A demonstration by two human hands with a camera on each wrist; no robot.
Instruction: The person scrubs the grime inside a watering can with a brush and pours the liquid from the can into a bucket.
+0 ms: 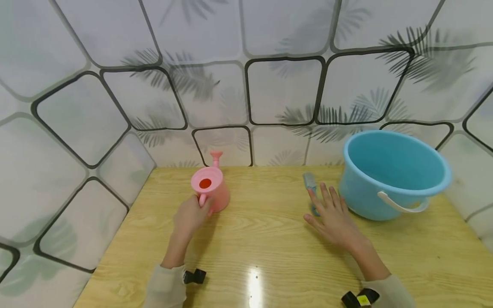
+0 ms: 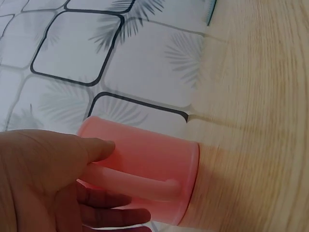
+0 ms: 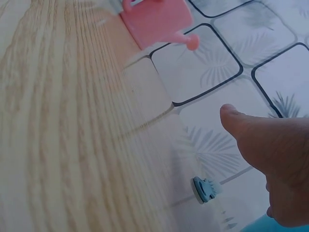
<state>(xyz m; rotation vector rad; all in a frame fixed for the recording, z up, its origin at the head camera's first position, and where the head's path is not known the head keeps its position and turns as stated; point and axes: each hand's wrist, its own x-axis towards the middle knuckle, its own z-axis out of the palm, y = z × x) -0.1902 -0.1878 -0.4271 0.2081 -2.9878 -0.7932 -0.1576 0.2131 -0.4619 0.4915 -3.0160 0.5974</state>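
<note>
Pink watering can (image 1: pixel 220 196), handle (image 2: pixel 137 186) gripped by left hand (image 1: pixel 190 216), spout (image 1: pixel 215 160) hidden from left wrist view, right hand (image 1: pixel 334 218) spread wide near blue brush (image 1: pixel 309 180)

Watering can (image 1: pixel 221 194), bucket (image 1: pixel 360 194) — smooth plastic; tabletop (image 1: pixel 265 226) — glossy, wood-grained.

"What stands at twelve o'clock?"

"A pale wall (image 1: pixel 285 92), drawn with rounded grey and black outlines and grey leaves (image 1: pixel 431 66). The same pattern covers the side wall (image 1: pixel 46 171) at nine."

"And at six?"

"A yellowish, wood-grained table (image 1: pixel 265 235), a white glare (image 1: pixel 255 286) shining on it."
</note>
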